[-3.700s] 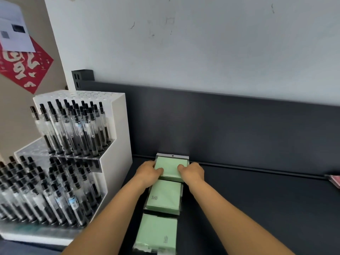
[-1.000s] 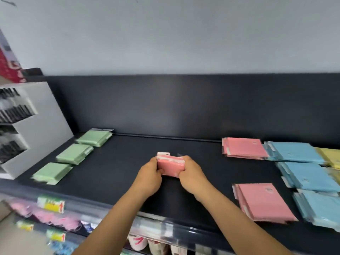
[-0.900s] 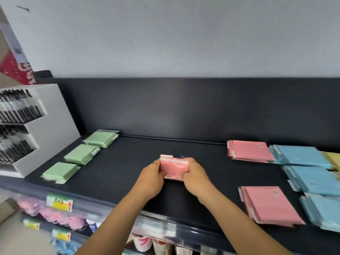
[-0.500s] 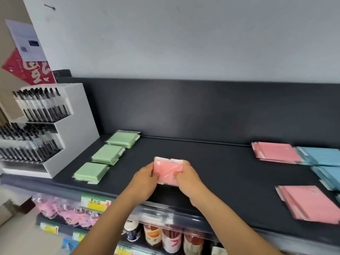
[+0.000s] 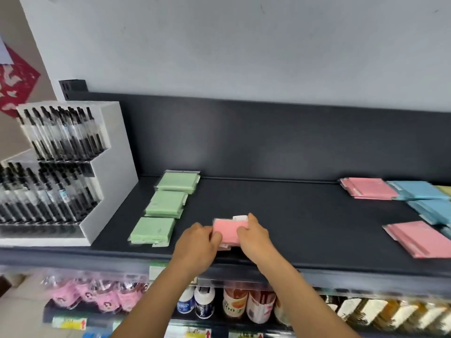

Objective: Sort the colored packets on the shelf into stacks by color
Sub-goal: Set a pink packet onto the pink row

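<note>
A small stack of pink packets (image 5: 225,231) is gripped from both sides just below the centre of the frame: the left hand (image 5: 196,242) is curled round its left edge and the right hand (image 5: 253,236) round its right edge. The stack is held low over the dark shelf (image 5: 292,215), near the front edge; whether it touches the surface cannot be told.

To the left of the hands, three stacks of green packets (image 5: 166,203) are lined up from the back wall toward the front. At the far left a white pen rack (image 5: 102,172) filled with black pens is seen. At the right of the frame two more pink stacks (image 5: 368,189) (image 5: 419,237) are laid, with blue packets (image 5: 419,190) just beside them at the right edge. Bottles (image 5: 234,306) are seen on the lower shelf at the bottom of the frame.
</note>
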Motion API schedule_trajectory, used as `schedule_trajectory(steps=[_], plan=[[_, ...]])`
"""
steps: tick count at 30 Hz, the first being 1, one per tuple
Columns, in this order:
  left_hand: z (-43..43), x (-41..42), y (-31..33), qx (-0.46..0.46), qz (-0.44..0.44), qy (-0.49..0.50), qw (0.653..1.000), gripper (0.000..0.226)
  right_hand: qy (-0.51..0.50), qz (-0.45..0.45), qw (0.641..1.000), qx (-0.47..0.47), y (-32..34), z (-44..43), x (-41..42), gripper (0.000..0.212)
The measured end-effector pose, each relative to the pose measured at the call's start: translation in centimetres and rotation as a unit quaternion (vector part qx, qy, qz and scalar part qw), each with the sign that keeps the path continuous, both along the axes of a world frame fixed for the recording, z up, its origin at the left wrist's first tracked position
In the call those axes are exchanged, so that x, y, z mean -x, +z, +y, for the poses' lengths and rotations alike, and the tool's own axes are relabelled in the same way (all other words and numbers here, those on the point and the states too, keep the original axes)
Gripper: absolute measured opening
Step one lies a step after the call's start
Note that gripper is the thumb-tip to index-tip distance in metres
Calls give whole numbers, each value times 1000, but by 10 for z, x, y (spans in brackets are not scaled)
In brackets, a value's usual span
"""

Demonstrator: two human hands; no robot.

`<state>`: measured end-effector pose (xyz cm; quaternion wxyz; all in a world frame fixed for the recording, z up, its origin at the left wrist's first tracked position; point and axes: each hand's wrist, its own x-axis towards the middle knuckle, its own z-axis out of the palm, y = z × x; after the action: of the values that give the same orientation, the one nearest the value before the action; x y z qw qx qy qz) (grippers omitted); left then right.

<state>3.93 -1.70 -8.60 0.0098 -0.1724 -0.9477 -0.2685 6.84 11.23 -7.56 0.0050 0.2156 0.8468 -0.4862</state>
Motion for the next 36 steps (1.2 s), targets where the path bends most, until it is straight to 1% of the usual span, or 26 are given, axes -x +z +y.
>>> schedule_trajectory(steps=[3,5,6,9,11,14,17,21,27,32,34,36], plan=[[1,-2,-4,19,12,-10,1000,34,-22,-26,999,8,2,4,-3,60],[0,-2,-5,24,-9,-24,999,35,-34,-26,999,33,2,8,-4,62],[0,-2,-5,34,-23,-33,999,39,-39,-21,998,51,2,9,-5,63],[-4,-2,-3,63,-53,-64,995,68,-30,-6,995,96,3,12,-9,62],[-8,-4,0,63,-60,-92,992,78,-12,-3,995,99,5,14,-12,61],[-11,-6,3,72,-62,-115,989,79,3,-2,996,87,7,15,-12,58],[-12,-8,4,75,-55,-110,990,77,3,2,997,78,7,16,-10,52],[-11,-8,2,57,-56,-104,991,77,-3,2,998,61,7,17,-8,47],[-11,-7,0,23,-65,-89,994,79,-8,-7,999,51,7,22,-5,44],[-11,-6,0,18,-74,-80,994,80,-6,-5,998,58,7,23,-7,45],[-10,-6,-1,15,-76,-81,994,84,-3,-3,998,67,7,23,-8,46],[-10,-6,-1,1,-91,-79,993,93,2,-1,997,78,7,23,-9,49]])
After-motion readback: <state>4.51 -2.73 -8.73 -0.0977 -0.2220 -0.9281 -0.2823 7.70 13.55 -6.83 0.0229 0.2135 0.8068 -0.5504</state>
